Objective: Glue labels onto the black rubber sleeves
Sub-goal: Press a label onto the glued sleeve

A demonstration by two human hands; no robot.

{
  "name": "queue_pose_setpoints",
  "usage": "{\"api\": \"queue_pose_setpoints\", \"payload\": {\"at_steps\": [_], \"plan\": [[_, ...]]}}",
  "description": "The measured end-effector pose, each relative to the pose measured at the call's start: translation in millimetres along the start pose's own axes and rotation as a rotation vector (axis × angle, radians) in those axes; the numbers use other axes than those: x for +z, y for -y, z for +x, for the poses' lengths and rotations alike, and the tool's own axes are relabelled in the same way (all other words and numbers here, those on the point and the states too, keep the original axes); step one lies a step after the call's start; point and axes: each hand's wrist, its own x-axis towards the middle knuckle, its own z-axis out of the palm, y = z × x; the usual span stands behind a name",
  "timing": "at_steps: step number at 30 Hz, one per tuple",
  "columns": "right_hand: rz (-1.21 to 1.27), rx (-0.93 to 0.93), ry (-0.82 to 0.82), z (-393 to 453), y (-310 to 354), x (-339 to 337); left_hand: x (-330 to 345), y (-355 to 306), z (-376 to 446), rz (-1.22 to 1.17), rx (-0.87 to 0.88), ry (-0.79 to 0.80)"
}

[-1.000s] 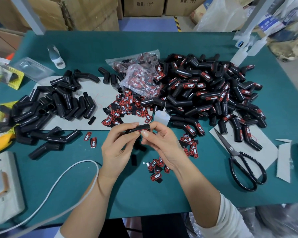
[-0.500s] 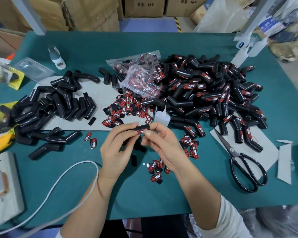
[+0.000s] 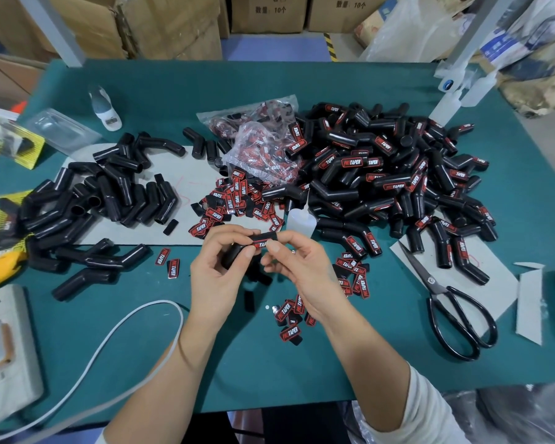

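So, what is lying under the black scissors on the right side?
The black scissors lie partly on a grey card sheet, blades on it, handles mostly over the green table mat. What the blades cover cannot be seen.

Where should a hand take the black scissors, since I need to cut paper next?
By the two loop handles of the black scissors, coming from the near table edge on the right. The loops point toward the person; the closed blades point away, toward the sleeve pile.

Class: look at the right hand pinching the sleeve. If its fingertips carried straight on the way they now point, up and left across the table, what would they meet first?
Almost at once the left hand, which shares the grip on the black sleeve with the right hand. Beyond that, probably the loose labels, though depth is unclear.
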Motion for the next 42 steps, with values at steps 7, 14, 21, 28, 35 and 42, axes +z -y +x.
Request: {"api": "queue_pose_setpoints", "payload": {"at_steps": [7,14,21,28,35,42], "plan": [[-0.095,-0.107,-0.057,0.4,-1.0,2.7,0.0,2.0,0.6,-0.061,-0.027,-0.008],[-0.27,-0.272,-0.154,1.7,-8.0,5.7,1.8,-2.8,-2.5,-0.198,-0.169,-0.017],[-0.366,-0.293,-0.174,1.5,-5.8,1.0,4.3,-9.5,-4.5,0.121,0.048,0.048],[-0.387,-0.216,-0.06,-0.8,0.6,2.7,5.0,-10.2,-1.2,0.176,0.068,-0.026],[-0.546,-0.265,0.0,-4.5,0.1,0.5,2.0,-6.7,0.7,0.011,-0.096,-0.04],[-0.588,-0.295,-0.02,-4.3,0.4,0.9,0.7,-0.1,-0.9,-0.041,-0.125,-0.001]]}}
